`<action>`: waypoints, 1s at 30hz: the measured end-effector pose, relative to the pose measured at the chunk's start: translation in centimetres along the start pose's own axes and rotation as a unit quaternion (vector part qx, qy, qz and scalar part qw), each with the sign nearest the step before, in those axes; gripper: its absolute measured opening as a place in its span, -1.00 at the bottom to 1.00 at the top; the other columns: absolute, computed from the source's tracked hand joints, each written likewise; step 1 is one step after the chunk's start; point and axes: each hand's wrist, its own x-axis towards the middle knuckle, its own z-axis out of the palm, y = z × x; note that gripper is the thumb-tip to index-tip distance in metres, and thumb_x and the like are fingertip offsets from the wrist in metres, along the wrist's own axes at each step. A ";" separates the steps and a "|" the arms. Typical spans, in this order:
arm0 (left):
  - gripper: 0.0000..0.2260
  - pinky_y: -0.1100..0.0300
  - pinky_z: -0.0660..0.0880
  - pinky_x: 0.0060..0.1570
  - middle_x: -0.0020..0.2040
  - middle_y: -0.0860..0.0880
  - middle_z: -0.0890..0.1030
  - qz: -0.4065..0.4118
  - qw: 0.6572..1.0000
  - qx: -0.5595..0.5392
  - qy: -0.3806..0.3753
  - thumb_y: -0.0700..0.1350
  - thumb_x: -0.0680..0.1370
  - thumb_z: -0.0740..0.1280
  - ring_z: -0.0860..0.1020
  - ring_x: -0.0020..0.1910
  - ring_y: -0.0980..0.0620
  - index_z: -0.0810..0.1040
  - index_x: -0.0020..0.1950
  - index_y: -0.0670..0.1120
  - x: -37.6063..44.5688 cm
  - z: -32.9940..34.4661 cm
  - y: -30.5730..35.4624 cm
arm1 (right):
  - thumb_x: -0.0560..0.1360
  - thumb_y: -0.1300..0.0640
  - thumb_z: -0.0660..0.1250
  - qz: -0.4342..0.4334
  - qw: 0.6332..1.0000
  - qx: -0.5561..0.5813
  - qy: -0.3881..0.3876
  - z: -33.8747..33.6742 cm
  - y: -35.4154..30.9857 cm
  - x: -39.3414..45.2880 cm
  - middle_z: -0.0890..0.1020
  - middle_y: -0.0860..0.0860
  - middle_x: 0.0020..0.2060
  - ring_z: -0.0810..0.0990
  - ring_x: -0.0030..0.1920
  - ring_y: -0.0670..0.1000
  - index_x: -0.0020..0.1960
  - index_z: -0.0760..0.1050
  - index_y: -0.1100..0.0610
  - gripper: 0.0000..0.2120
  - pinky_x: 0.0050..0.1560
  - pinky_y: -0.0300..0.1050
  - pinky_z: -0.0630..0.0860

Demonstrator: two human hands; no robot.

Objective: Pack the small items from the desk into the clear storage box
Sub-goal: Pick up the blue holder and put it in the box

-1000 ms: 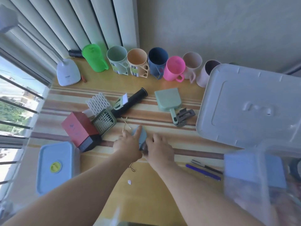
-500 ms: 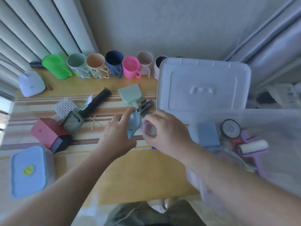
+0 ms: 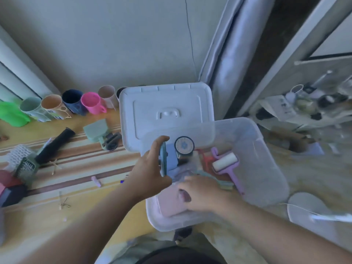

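Observation:
The clear storage box (image 3: 266,149) stands to the right of the desk, its white lid (image 3: 165,103) lying behind it. Inside are a purple lint roller (image 3: 225,162), a round tin (image 3: 184,145), a blue pad (image 3: 171,157) and a pink case (image 3: 171,204). My left hand (image 3: 150,172) grips a flat teal item (image 3: 163,161) on edge over the box's left side. Low inside the box, my right hand (image 3: 202,195) curls its fingers over a small blurred clear item (image 3: 184,195) on the pink case.
On the desk stand a row of mugs (image 3: 91,102) and a green jug (image 3: 11,113). Nearer lie a black tube (image 3: 55,143), a green dustpan (image 3: 96,128), a black clip (image 3: 112,140), a grater (image 3: 26,166), a red box (image 3: 9,180) and a small purple piece (image 3: 96,181).
Both hands have moved right from the desk to the box, the left carrying the teal item, the right lowering the small clear item inside. The view has swung right.

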 end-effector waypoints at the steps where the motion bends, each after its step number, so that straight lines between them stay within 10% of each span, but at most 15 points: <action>1: -0.11 -0.15 0.62 -0.02 0.12 -0.04 0.60 -0.007 1.000 -0.009 -0.001 -0.18 0.32 0.48 0.64 0.01 -0.08 0.09 0.43 0.39 -0.1 0.7 0.3 | 0.47 0.08 0.30 -0.022 1.000 -0.016 -0.016 0.5 -0.7 0.6 0.57 -0.07 -0.01 0.61 -0.04 0.11 -0.10 0.50 -0.03 -0.98 -0.23 -0.09 0.42; 8: -0.29 -0.13 0.64 0.05 0.07 0.18 0.69 -0.098 0.991 -0.087 -0.018 -0.27 0.42 0.40 0.67 0.05 -0.03 0.30 0.32 0.41 -0.9 3.4 0.3 | 0.61 -0.01 0.31 -0.059 0.998 -0.015 -0.034 2.5 -2.0 2.4 0.60 0.14 0.05 0.63 -0.01 0.26 0.09 0.53 0.16 -0.77 -0.05 0.10 0.59; 16: -0.92 -0.17 0.65 -0.01 -0.02 -0.24 0.71 -0.153 0.932 -0.314 0.093 -0.15 0.68 0.26 0.70 -0.04 -0.24 0.48 0.15 -0.10 -0.5 5.2 1.8 | 0.53 -0.11 0.42 -0.037 0.995 0.089 0.014 2.0 -1.2 2.9 0.62 0.06 0.10 0.63 0.09 0.18 0.20 0.51 0.06 -0.65 -0.15 -0.01 0.46; 23: -0.88 -0.06 0.60 -0.01 -0.03 -0.10 0.68 -0.158 0.951 -0.249 0.099 0.06 0.65 0.25 0.64 -0.03 -0.10 0.53 0.04 0.06 0.8 6.4 1.1 | 0.51 -0.13 0.27 0.023 0.968 0.219 0.120 1.8 3.0 -1.0 0.59 -0.10 0.06 0.52 0.00 -0.04 0.17 0.51 -0.05 -0.71 -0.06 -0.02 0.44; 30: -0.86 -0.10 0.64 -0.01 -0.05 -0.05 0.68 -0.192 0.962 -0.191 -0.028 -0.07 0.52 0.35 0.65 -0.03 -0.12 0.56 0.05 0.11 3.4 11.1 2.2 | 0.47 -0.17 0.47 0.039 0.938 0.294 0.180 0.3 6.2 -4.2 0.45 -0.06 0.33 0.54 0.27 0.00 0.61 0.16 -0.21 -0.19 0.20 -0.09 0.54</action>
